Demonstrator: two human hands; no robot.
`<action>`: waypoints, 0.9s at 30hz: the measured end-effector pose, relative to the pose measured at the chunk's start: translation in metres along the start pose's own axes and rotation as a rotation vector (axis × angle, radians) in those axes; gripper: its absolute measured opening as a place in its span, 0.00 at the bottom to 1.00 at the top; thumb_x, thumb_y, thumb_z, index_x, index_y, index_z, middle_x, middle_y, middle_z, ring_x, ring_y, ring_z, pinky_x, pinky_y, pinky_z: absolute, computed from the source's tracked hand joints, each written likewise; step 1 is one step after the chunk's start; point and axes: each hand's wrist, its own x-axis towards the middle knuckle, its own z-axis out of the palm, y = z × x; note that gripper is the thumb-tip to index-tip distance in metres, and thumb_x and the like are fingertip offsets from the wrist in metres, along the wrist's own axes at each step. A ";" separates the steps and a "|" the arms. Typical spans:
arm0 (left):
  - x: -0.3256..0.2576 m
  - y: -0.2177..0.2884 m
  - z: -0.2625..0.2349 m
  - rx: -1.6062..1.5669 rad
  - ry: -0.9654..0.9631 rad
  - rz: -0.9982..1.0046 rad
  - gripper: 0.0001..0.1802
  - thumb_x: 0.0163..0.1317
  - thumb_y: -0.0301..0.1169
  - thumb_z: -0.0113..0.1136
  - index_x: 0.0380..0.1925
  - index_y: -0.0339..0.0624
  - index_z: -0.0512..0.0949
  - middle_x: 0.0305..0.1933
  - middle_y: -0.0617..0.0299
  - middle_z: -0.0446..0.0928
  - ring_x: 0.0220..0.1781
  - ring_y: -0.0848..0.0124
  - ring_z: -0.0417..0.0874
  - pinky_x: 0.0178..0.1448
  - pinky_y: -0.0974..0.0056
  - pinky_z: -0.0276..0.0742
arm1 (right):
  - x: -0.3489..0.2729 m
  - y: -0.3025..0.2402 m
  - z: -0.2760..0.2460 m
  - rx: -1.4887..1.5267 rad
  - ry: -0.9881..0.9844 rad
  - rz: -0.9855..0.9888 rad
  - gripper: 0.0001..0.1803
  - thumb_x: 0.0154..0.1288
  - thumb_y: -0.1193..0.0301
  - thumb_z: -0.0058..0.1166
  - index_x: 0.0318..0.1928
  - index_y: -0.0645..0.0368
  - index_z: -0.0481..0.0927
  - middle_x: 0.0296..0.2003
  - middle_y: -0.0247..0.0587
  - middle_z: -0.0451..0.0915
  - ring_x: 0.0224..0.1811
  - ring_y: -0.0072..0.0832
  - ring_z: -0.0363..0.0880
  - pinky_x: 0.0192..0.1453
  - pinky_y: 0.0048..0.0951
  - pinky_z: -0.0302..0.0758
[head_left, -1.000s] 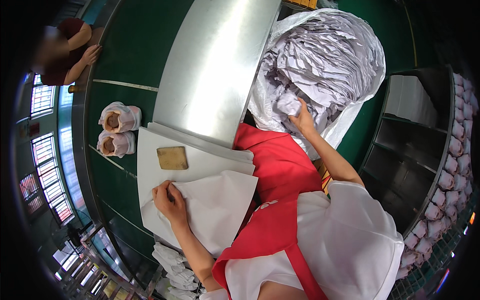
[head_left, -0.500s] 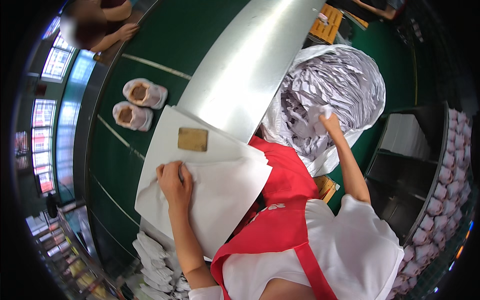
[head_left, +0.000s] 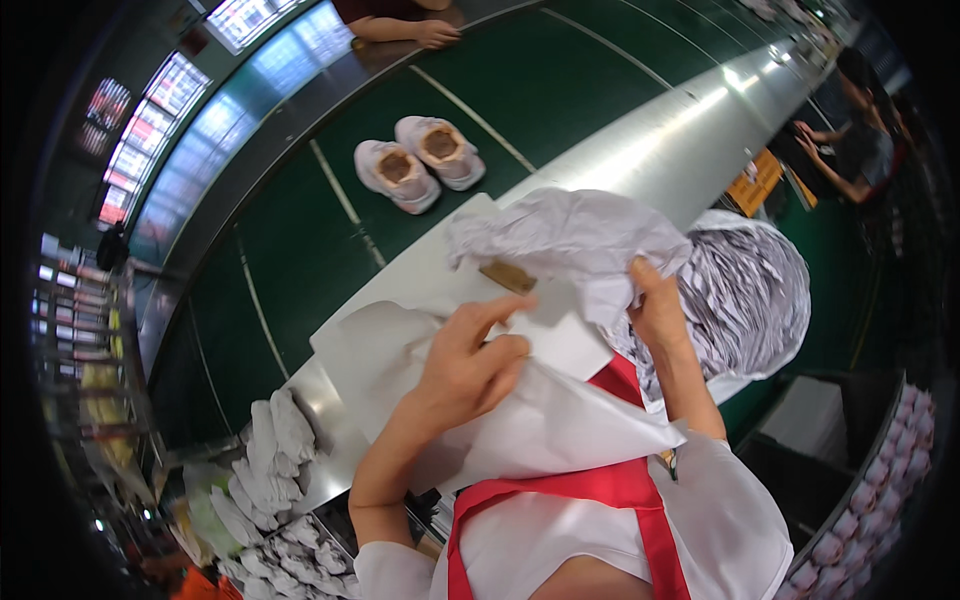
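Observation:
My right hand [head_left: 660, 305] grips a crumpled sheet of thin white paper [head_left: 590, 230], thumb on top, and the paper fans out to the left above the stack. My left hand [head_left: 465, 365] has its fingers bent round a smooth white sheet [head_left: 560, 425], which is lifted and creased at the hand. Its index finger points forward, slightly blurred. Beneath lies a stack of flat white sheets [head_left: 570, 320]. A small brown block [head_left: 508, 276] rests on the stack, partly covered by the crumpled paper.
A pair of pale sneakers [head_left: 420, 162] stands on the green conveyor belt [head_left: 290, 200] beyond a metal ledge [head_left: 640, 170]. At right is a large white bag of crumpled paper [head_left: 750, 290]. White wrapped bundles [head_left: 270, 450] lie lower left. Another person's hand [head_left: 437, 35] rests across the belt.
My right hand has brought crumpled paper from the bag over the stack. My left hand has lifted the smooth sheet, which was flat. The view has turned.

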 end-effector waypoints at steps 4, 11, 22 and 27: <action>0.007 0.003 -0.001 0.303 0.187 -0.017 0.10 0.42 0.22 0.64 0.28 0.40 0.76 0.52 0.54 0.73 0.53 0.59 0.73 0.53 0.60 0.68 | -0.013 0.005 0.048 -0.017 -0.327 0.119 0.32 0.55 0.69 0.62 0.58 0.66 0.65 0.52 0.39 0.73 0.53 0.27 0.71 0.58 0.29 0.67; -0.011 -0.016 -0.017 0.317 0.221 -0.076 0.10 0.48 0.20 0.61 0.32 0.40 0.75 0.36 0.58 0.74 0.39 0.62 0.74 0.44 0.60 0.66 | 0.010 -0.012 0.046 -0.756 -0.504 0.195 0.39 0.49 0.68 0.65 0.60 0.68 0.63 0.55 0.43 0.71 0.55 0.25 0.69 0.60 0.26 0.64; -0.008 -0.013 -0.034 -0.181 0.373 -0.555 0.04 0.67 0.25 0.44 0.38 0.37 0.69 0.59 0.52 0.66 0.59 0.63 0.73 0.53 0.67 0.66 | -0.020 0.047 0.057 -0.480 -0.353 0.080 0.32 0.53 0.67 0.60 0.57 0.68 0.66 0.43 0.40 0.75 0.45 0.26 0.73 0.52 0.27 0.68; -0.022 0.011 -0.021 0.072 0.168 -0.489 0.03 0.62 0.24 0.49 0.36 0.39 0.71 0.69 0.45 0.56 0.62 0.53 0.68 0.58 0.61 0.65 | -0.029 0.061 0.055 -0.454 -0.307 0.063 0.30 0.54 0.67 0.58 0.55 0.68 0.67 0.39 0.39 0.75 0.41 0.26 0.73 0.49 0.27 0.70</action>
